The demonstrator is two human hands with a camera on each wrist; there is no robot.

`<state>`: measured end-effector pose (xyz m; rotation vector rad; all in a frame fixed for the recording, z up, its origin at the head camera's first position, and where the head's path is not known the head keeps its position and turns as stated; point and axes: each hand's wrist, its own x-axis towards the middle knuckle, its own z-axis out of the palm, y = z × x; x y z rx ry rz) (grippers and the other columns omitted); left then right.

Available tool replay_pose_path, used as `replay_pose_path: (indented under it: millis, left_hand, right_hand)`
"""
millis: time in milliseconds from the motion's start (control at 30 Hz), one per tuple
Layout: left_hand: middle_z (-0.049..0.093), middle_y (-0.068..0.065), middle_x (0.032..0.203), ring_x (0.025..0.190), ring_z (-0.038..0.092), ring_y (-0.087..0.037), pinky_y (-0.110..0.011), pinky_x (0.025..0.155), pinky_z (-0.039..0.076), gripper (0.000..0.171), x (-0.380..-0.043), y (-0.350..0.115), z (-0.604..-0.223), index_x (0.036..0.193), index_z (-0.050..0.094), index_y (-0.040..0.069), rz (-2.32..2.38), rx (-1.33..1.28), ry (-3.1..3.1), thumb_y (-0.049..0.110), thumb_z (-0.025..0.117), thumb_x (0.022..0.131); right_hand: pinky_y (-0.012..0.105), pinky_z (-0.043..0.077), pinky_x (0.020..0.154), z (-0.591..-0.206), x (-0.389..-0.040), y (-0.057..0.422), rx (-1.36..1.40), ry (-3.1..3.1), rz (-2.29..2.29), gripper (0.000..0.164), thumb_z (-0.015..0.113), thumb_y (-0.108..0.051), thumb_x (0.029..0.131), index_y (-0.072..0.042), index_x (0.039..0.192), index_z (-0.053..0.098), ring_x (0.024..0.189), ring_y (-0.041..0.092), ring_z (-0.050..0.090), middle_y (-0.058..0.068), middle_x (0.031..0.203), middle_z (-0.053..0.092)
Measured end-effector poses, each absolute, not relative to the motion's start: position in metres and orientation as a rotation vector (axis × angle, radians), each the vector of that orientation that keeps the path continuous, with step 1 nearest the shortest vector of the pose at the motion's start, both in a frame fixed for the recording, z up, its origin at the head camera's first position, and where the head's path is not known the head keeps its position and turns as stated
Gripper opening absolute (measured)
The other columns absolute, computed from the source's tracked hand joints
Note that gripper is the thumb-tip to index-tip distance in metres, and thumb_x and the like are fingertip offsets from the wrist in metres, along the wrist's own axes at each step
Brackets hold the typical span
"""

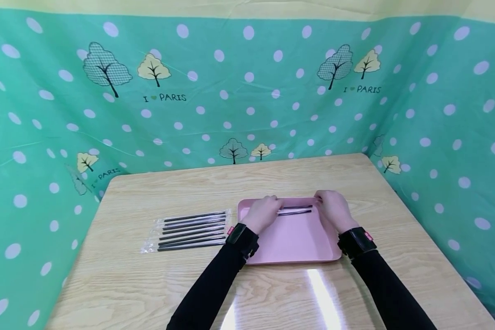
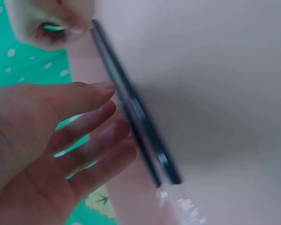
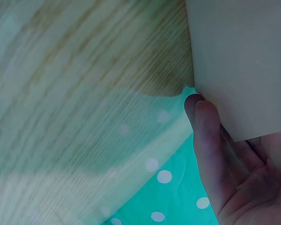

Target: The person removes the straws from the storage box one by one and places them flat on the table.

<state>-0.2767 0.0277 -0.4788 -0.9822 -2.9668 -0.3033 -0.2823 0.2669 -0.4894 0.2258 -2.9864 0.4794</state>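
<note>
A pink rectangular tray [image 1: 290, 243] lies on the wooden table. Near its far wall are two dark chopsticks [image 1: 295, 212], roughly parallel; in the left wrist view these chopsticks [image 2: 152, 136] run slantwise past the fingertips. My left hand [image 1: 266, 213] is over the tray's far left part, fingers spread and slightly bent, the thumb tip right at the chopsticks. At the far right corner, my right hand [image 1: 334, 208] grips the tray's edge. In the right wrist view, fingers [image 3: 207, 117] of that hand lie against the tray corner, the thumb hidden.
Left of the tray, several dark chopsticks [image 1: 194, 231] lie side by side on clear plastic wrapping [image 1: 150, 238]. Wooden tabletop [image 1: 119, 284] surrounds both. A green dotted curtain [image 1: 247, 101] hangs behind the table and along both sides.
</note>
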Motion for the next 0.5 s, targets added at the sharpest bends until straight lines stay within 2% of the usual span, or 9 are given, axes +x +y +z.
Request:
replay_pose_path:
  millis: [200, 500]
  left_hand:
    - [0.074, -0.004, 0.106, 0.097, 0.072, -0.019, -0.030, 0.077, 0.059, 0.021, -0.278, 0.029, -0.494, 0.108, 0.072, 0.014, -0.297, -0.990, -2.917, 0.006, 0.052, 0.104]
    - [0.074, -0.003, 0.105, 0.097, 0.072, -0.018, -0.030, 0.073, 0.059, 0.020, -0.275, 0.031, -0.495, 0.105, 0.070, 0.014, -0.271, -0.994, -2.909, 0.002, 0.055, 0.101]
  right_hand:
    - [0.049, 0.058, 0.080, -0.489, -0.282, 0.265, 0.230, -2.978, 0.496, 0.008, 0.068, -0.001, 0.094, 0.001, 0.097, 0.075, 0.086, 0.035, 0.072, 0.018, 0.092, 0.076]
    - [0.049, 0.058, 0.079, -0.488, -0.281, 0.266, 0.222, -2.982, 0.498, 0.008, 0.067, 0.000, 0.094, 0.001, 0.096, 0.075, 0.085, 0.034, 0.072, 0.017, 0.091, 0.076]
